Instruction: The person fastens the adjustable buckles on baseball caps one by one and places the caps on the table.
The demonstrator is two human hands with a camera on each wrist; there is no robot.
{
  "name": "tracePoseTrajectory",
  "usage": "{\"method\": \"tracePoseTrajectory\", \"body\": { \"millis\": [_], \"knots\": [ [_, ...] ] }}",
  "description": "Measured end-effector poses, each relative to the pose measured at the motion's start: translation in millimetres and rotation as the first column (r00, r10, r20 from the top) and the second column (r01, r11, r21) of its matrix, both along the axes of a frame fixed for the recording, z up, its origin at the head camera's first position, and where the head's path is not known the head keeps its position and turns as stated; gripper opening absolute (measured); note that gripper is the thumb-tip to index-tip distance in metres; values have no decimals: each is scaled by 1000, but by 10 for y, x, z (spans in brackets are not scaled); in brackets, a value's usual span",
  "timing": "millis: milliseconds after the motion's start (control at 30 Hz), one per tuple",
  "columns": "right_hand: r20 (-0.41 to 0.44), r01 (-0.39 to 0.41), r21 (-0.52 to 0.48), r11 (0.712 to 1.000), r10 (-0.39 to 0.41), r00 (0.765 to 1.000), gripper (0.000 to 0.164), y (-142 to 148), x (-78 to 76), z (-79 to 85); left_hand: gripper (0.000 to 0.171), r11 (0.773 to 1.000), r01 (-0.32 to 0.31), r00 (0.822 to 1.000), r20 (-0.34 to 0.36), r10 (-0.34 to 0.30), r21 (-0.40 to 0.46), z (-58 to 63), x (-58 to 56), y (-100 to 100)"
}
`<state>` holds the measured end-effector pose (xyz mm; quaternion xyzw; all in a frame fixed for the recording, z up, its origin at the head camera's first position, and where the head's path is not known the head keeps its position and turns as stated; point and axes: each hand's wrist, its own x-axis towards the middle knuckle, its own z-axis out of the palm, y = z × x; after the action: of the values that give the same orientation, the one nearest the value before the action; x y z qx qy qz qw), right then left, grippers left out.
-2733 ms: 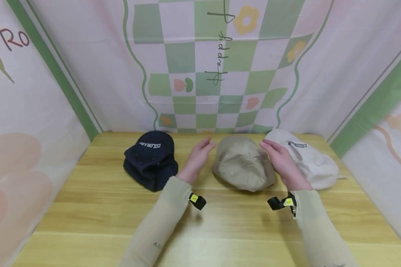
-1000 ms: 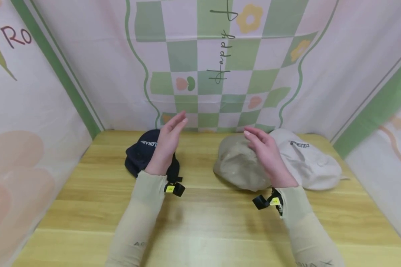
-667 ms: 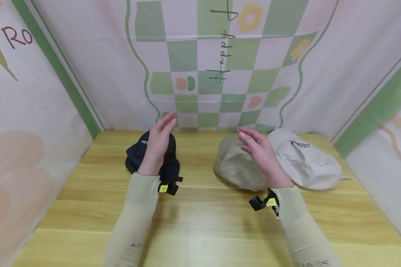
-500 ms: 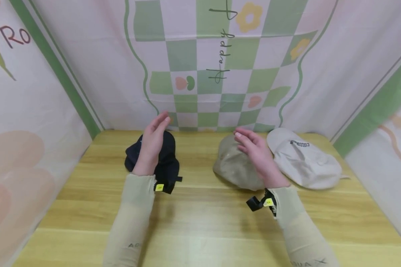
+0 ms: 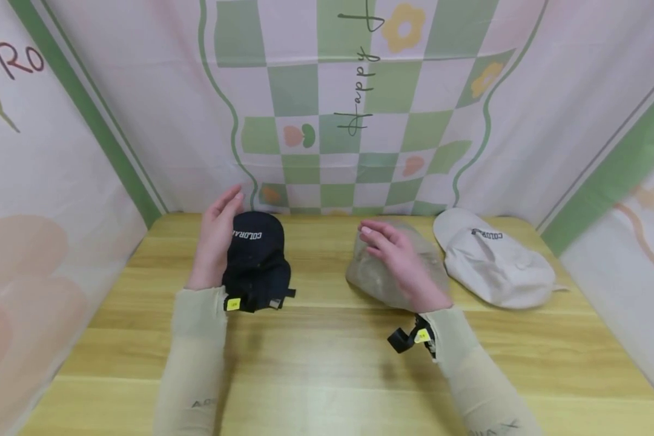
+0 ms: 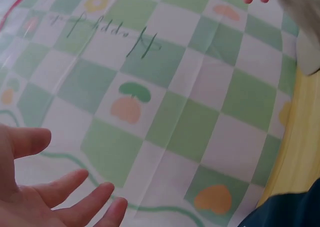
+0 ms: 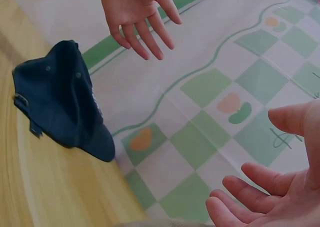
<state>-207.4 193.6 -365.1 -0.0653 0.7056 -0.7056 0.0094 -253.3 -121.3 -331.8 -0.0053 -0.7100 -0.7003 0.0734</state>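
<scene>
Three baseball caps lie in a row along the back of the wooden table. The navy cap [image 5: 258, 260], with white COLORADO lettering, is at the left; my left hand [image 5: 215, 239] hovers over its left side, fingers extended and holding nothing. The khaki cap [image 5: 376, 275] sits in the middle, partly covered in the head view by my right hand [image 5: 398, 257], which is raised with relaxed fingers and an empty palm. At the right lies the off-white cap [image 5: 498, 266]. The right wrist view shows the navy cap [image 7: 60, 102] below the left hand [image 7: 140, 17].
The wooden table [image 5: 305, 375] ends at a hanging cloth [image 5: 338, 166] printed with green checks and flowers. Cloth side walls [image 5: 60, 181] close in the left and right. Each wrist wears a black strap [image 5: 400, 340] with a yellow tag.
My left hand has moved from beside the khaki cap leftward across the navy cap to its left side. The right hand has drifted left over the khaki cap. The caps stay put.
</scene>
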Motion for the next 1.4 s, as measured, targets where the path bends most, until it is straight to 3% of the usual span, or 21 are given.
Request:
{"method": "tracePoseTrajectory", "body": {
  "millis": [633, 867, 1400],
  "knots": [
    [57, -97, -23, 995, 98, 994, 51, -292, -59, -232, 56, 996, -79, 987, 146, 71, 51, -90, 39, -474],
    [59, -117, 16, 993, 116, 991, 52, -405, -83, -306, 61, 996, -83, 979, 189, 74, 43, -167, 58, -629],
    [171, -158, 59, 986, 146, 974, 54, -697, -28, -488, 68, 996, -67, 968, 245, 50, 62, -382, 44, -787]
  ]
}}
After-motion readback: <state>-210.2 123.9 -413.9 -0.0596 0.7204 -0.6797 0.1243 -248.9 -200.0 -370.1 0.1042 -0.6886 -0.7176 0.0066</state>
